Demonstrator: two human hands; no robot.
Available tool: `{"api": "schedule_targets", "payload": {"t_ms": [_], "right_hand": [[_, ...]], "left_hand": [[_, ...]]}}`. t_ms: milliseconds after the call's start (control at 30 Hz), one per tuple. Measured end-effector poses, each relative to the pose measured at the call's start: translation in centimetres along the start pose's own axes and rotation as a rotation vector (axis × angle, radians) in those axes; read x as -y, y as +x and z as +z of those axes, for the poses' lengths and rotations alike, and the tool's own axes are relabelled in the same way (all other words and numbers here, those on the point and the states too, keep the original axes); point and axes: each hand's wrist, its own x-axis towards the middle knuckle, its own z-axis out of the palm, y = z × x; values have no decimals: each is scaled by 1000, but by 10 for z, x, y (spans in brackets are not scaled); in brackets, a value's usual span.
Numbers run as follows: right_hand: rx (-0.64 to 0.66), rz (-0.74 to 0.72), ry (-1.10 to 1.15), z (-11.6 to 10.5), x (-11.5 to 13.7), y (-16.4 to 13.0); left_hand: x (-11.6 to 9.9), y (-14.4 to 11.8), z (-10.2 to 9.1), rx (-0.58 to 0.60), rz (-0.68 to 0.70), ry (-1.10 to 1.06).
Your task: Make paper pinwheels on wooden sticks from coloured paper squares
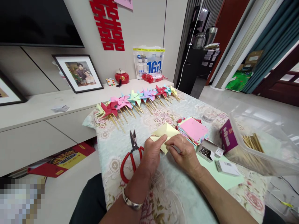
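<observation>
Both hands, left hand (153, 152) and right hand (185, 154), pinch the yellow paper (167, 132) between them.

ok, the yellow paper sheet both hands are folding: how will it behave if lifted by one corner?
The yellow paper sheet is probably floppy: it looks thin and already holds creases where the left hand and right hand pinch it. It is likely very light, like the pink sheets stacked beside it. It may slide easily on the tablecloth.

Bare cloth (149, 119) lies open at frame centre, between the pinwheels (137, 101) above and the hands. Scissors (131, 155) block the left; paper stack (192, 129), small box (206, 151) and plastic tub (261, 140) crowd the right.
</observation>
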Motion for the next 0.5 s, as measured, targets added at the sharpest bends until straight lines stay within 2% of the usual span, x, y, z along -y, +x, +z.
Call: {"api": "schedule_targets", "payload": {"t_ms": [500], "right_hand": [[42, -11, -50, 2, 1, -1]], "left_hand": [[6, 4, -4, -92, 48, 97]]}}
